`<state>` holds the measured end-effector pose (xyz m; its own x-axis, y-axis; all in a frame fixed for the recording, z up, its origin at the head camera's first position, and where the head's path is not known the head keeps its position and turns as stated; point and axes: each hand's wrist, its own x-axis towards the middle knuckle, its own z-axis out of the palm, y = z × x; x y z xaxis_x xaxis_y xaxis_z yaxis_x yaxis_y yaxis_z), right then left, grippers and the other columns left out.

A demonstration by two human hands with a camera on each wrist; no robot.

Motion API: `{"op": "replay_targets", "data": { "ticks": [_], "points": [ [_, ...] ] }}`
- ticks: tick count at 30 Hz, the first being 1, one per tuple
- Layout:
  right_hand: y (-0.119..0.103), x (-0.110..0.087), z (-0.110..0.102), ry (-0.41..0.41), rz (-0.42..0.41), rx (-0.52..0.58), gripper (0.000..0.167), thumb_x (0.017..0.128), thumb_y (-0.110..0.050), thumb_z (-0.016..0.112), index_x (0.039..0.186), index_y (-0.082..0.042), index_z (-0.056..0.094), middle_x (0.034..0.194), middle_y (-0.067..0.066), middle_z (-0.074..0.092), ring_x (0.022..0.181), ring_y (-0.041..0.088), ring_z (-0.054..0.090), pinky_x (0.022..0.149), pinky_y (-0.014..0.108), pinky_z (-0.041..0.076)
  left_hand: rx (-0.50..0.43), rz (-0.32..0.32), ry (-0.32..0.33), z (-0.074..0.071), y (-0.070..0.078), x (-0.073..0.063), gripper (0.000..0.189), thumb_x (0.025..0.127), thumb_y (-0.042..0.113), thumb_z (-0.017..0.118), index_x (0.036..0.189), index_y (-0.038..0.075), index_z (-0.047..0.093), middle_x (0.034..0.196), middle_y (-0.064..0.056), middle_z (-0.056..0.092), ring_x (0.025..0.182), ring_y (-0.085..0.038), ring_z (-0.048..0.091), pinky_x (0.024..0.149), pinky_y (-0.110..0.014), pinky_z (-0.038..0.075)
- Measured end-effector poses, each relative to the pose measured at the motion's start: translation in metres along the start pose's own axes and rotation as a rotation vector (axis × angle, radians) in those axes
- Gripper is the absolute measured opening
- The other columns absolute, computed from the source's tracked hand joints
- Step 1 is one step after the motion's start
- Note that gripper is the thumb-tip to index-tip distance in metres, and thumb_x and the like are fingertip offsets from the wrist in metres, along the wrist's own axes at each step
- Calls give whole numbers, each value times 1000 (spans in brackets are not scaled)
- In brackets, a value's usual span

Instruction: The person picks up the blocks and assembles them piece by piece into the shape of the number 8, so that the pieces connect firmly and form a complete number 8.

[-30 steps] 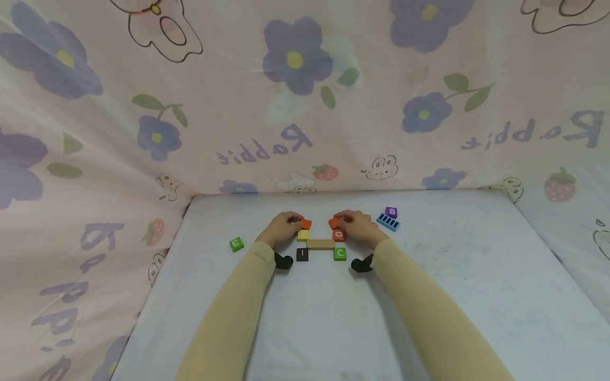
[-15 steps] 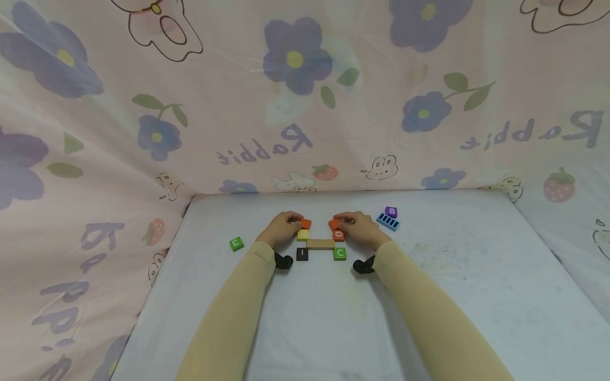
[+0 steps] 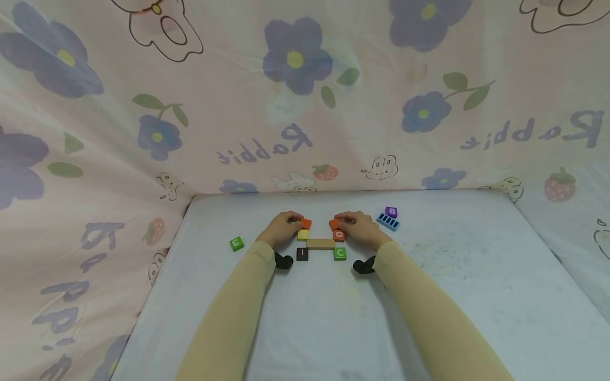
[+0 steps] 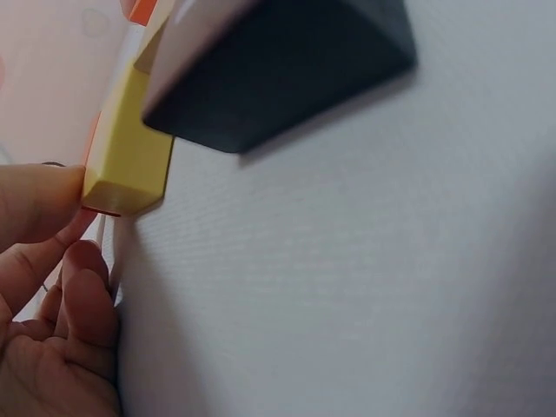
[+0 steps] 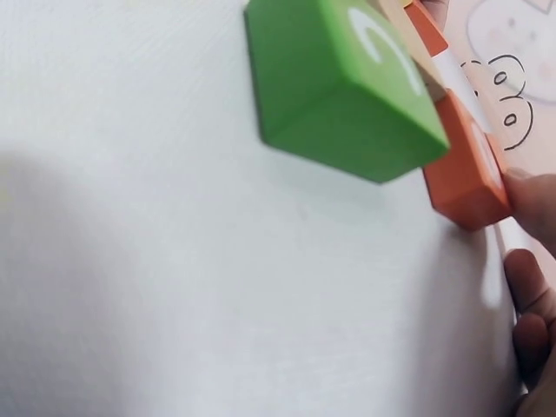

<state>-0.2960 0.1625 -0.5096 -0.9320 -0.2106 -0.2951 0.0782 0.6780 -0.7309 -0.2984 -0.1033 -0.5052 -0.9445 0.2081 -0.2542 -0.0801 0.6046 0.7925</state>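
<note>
My left hand (image 3: pixel 282 228) pinches an orange block (image 3: pixel 306 224) just behind a yellow block (image 3: pixel 303 235). My right hand (image 3: pixel 358 226) pinches another orange block (image 3: pixel 334 224), behind an orange-red block (image 3: pixel 339 235) with a white mark. Between the two columns lies a tan wooden bar (image 3: pixel 321 244). In front of it stand a black block (image 3: pixel 302 254) on the left and a green block (image 3: pixel 340 254) on the right. The left thumb overlaps the end of the yellow block (image 4: pixel 130 156) in the left wrist view. In the right wrist view, the right thumb meets the orange-red block (image 5: pixel 465 174).
A green block (image 3: pixel 236 244) marked 3 lies apart on the left of the white table (image 3: pixel 324 328). At the back right, a purple block (image 3: pixel 391 212) sits behind a blue slotted piece (image 3: pixel 388 221). A patterned cloth (image 3: pixel 295 106) rises behind the table.
Both hands stay nearly still at the orange blocks. The right wrist has shifted very slightly to the right.
</note>
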Motion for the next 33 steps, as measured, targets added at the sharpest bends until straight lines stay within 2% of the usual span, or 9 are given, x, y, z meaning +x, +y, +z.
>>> {"op": "replay_targets", "data": {
  "ticks": [3, 13, 33],
  "points": [
    [1, -1, -1, 0, -2, 17, 35, 97, -42, 55, 130, -33, 59, 143, 8, 43, 135, 37, 25, 105, 66, 7, 0, 2, 2, 0, 0, 0, 27, 97, 26, 57, 122, 17, 63, 123, -6, 56, 111, -25, 49, 99, -45, 38],
    [2, -4, -1, -9, 23, 79, 33, 98, -39, 55, 130, -32, 58, 146, 6, 39, 137, 34, 24, 107, 63, 15, 13, 6, 4, 0, 0, -1, 28, 97, 27, 57, 123, 18, 63, 122, -6, 56, 110, -25, 49, 99, -45, 38],
    [3, -4, 0, -6, 13, 48, 35, 97, -43, 55, 131, -34, 58, 146, 6, 39, 137, 35, 24, 107, 64, 14, 21, 11, 9, -1, 1, -3, 27, 97, 27, 56, 122, 18, 63, 127, -6, 54, 115, -25, 48, 102, -45, 36]
  ]
}}
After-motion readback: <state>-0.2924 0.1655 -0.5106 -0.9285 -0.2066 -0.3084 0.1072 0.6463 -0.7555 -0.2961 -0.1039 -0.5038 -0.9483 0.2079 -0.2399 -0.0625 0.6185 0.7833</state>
